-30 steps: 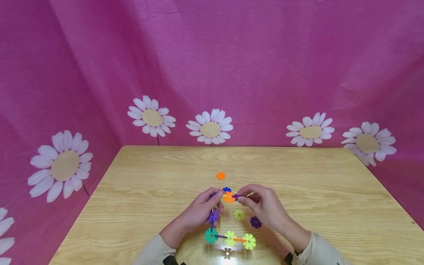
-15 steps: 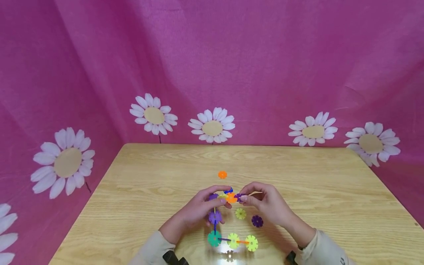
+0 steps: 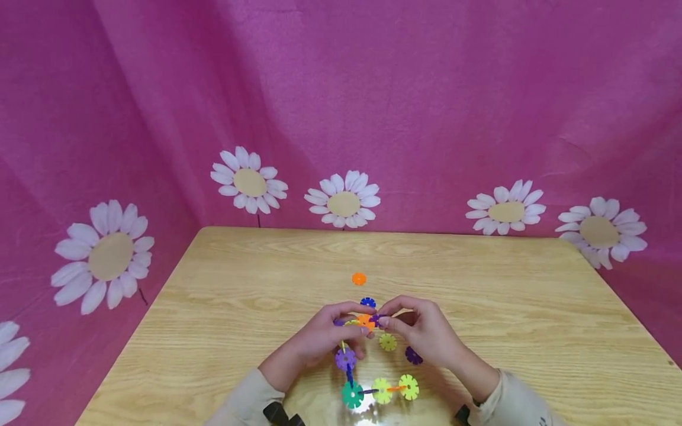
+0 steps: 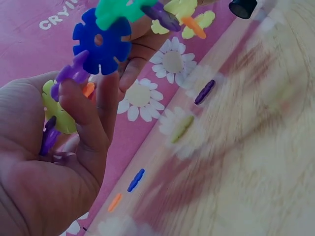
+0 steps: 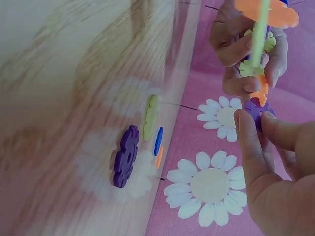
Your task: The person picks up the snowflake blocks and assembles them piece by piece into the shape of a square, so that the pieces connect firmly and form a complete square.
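A chain of notched plastic discs hangs from my left hand [image 3: 319, 334], whose thumb and fingers grip its upper end around an orange disc [image 3: 364, 322]. My right hand [image 3: 431, 331] pinches a purple disc [image 3: 376, 320] by its edge, thumb against fingertips; in the right wrist view this purple disc [image 5: 257, 112] meets the orange one at its rim. Lower on the chain are a violet disc [image 3: 346, 358], a green disc [image 3: 353, 394] and two yellow-green discs [image 3: 382, 390]. The left wrist view shows a blue disc [image 4: 101, 42] of the chain near the fingers.
Loose on the wooden table [image 3: 240, 284] lie an orange disc [image 3: 359, 278], a blue disc [image 3: 367, 302], a yellow-green disc [image 3: 388, 342] and a dark purple disc [image 3: 413, 355], beyond and beneath the hands. Pink flowered cloth [image 3: 426, 118] stands behind the table.
My left fingers and thumb have shifted right along the chain, onto the orange disc. The chain's lower end has swung slightly down and right. The right hand keeps pinching the purple disc.
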`<move>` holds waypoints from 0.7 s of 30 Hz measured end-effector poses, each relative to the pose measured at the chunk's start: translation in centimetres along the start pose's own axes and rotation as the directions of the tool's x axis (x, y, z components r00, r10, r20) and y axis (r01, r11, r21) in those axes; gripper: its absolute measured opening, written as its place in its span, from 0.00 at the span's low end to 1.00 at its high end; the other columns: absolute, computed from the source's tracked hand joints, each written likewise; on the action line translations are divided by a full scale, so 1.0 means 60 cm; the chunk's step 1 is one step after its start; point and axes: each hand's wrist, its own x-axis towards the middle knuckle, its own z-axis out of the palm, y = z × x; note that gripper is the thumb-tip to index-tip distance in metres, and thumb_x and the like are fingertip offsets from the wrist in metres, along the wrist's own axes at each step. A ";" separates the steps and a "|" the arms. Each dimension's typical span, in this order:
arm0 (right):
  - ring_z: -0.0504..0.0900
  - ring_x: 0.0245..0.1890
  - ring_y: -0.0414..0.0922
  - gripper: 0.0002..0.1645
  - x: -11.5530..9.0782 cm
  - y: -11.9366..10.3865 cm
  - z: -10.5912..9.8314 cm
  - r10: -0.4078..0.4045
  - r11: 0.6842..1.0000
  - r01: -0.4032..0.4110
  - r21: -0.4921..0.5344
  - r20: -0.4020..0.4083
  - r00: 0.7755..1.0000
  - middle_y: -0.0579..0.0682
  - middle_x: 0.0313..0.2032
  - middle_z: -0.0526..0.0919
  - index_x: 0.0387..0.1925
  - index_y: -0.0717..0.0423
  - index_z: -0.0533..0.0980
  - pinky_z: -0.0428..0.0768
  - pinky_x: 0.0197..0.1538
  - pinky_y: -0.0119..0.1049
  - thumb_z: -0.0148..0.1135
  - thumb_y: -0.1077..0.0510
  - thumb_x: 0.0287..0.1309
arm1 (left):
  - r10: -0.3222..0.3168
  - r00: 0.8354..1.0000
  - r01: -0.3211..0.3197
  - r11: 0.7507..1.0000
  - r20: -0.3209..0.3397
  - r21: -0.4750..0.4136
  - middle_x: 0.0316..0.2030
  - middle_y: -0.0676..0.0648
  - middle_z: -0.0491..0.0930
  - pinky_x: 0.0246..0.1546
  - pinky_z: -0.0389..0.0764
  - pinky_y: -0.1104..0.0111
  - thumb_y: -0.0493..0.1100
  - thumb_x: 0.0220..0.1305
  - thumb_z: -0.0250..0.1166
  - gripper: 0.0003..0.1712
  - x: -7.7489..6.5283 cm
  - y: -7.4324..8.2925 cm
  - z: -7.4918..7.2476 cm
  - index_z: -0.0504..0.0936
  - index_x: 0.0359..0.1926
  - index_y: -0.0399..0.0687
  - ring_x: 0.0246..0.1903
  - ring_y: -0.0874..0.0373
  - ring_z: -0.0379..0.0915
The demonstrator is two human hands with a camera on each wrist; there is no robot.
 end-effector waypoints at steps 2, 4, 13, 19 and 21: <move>0.89 0.36 0.56 0.05 0.002 -0.002 0.002 0.003 1.000 -0.003 -0.012 0.000 1.000 0.56 0.41 0.87 0.41 0.54 0.82 0.88 0.38 0.46 0.66 0.61 0.64 | -0.017 1.000 0.017 1.000 -0.010 -0.008 0.47 0.23 0.81 0.31 0.84 0.69 0.37 0.68 0.63 0.23 0.000 0.001 -0.001 0.75 0.64 0.40 0.22 0.60 0.81; 0.89 0.36 0.55 0.05 0.004 -0.004 0.004 0.007 1.000 -0.007 -0.026 0.001 1.000 0.55 0.41 0.87 0.41 0.53 0.83 0.88 0.37 0.45 0.66 0.60 0.64 | -0.025 0.999 0.024 1.000 -0.024 -0.005 0.43 0.29 0.84 0.30 0.83 0.69 0.37 0.67 0.64 0.23 -0.001 0.002 -0.002 0.77 0.62 0.41 0.22 0.60 0.80; 0.89 0.35 0.54 0.05 0.009 -0.006 0.005 -0.012 0.998 0.011 -0.055 -0.005 1.000 0.54 0.40 0.87 0.41 0.52 0.83 0.87 0.33 0.42 0.66 0.61 0.64 | -0.049 0.996 0.055 0.995 -0.077 0.081 0.29 0.51 0.83 0.27 0.75 0.73 0.37 0.63 0.69 0.21 0.000 0.008 -0.002 0.80 0.57 0.44 0.24 0.60 0.71; 0.89 0.35 0.55 0.05 0.010 -0.006 0.007 -0.007 0.999 0.007 -0.051 0.000 1.000 0.55 0.40 0.87 0.41 0.53 0.82 0.87 0.34 0.44 0.67 0.60 0.63 | -0.041 0.997 0.047 0.995 -0.072 0.086 0.35 0.39 0.88 0.27 0.74 0.73 0.38 0.64 0.68 0.20 -0.001 0.009 -0.007 0.79 0.56 0.40 0.24 0.60 0.72; 0.89 0.35 0.55 0.06 0.011 -0.006 0.007 -0.009 0.999 0.009 -0.045 0.003 1.000 0.55 0.40 0.87 0.41 0.53 0.82 0.88 0.35 0.45 0.67 0.60 0.62 | -0.040 0.997 0.045 0.995 -0.068 0.085 0.39 0.36 0.88 0.26 0.74 0.74 0.37 0.64 0.67 0.20 -0.001 0.010 -0.008 0.78 0.57 0.39 0.24 0.61 0.72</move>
